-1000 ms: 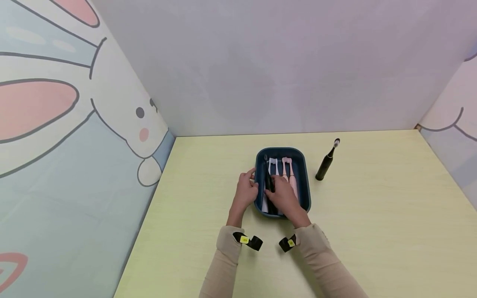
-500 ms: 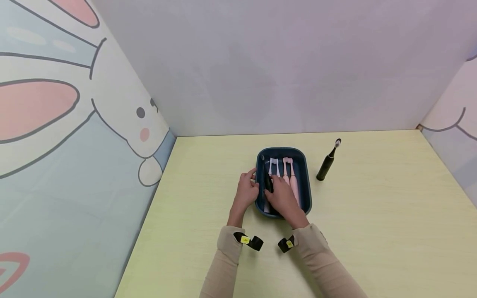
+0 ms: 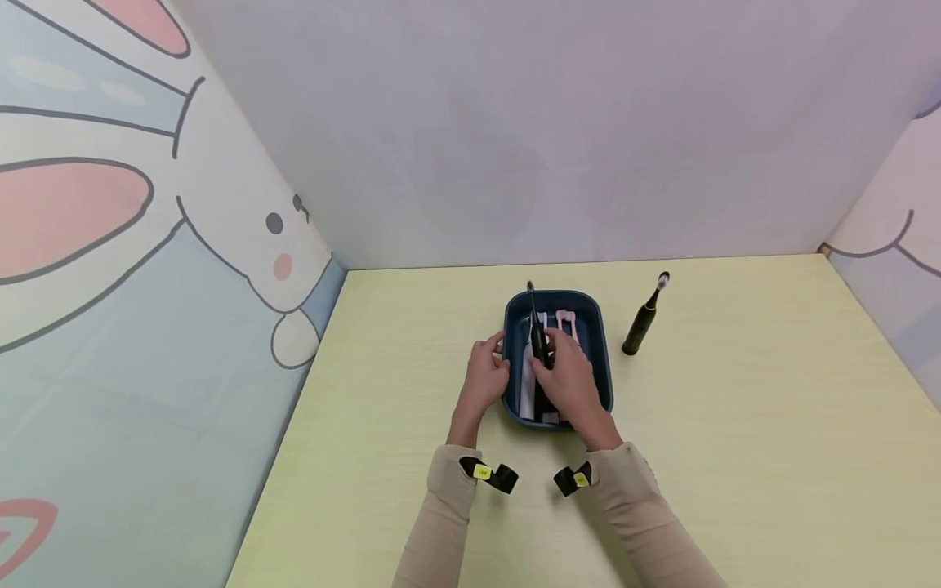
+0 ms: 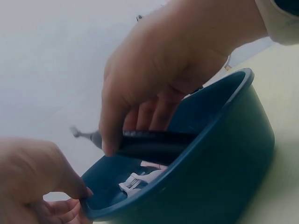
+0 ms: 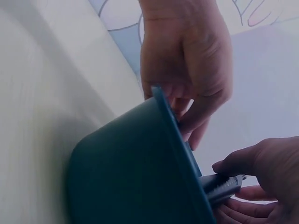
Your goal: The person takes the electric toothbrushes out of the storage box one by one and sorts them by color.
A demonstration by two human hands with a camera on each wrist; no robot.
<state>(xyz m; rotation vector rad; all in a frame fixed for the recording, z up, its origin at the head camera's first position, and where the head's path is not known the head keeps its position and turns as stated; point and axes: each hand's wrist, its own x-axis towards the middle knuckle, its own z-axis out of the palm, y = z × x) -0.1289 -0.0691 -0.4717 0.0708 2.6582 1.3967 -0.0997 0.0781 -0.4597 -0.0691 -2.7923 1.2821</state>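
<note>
A dark blue plastic bin [image 3: 607,384] stands on the table with electric toothbrushes in it. My right hand [image 3: 572,384] grips a black electric toothbrush [image 3: 539,343] by its handle, thumb on one side and fingers on the other. Its head end is raised over the bin's far rim, while the handle's lower end is still inside the bin walls. My left hand [image 3: 485,376] pinches the bin's left rim between thumb and fingers. White toothbrushes [image 3: 527,388] and pink ones [image 3: 564,316] lie in the bin, partly hidden by my right hand.
To the right of the bin, another black electric toothbrush [image 3: 639,328] stands upright on its base. The pale table [image 3: 750,425] meets a plain wall [image 3: 559,163] at the back and a rabbit-patterned wall [image 3: 132,367] on the left.
The black toothbrush was lying low in the bin; my right hand has lifted its head end upward and away from the other brushes. The left hand stays at the rim.
</note>
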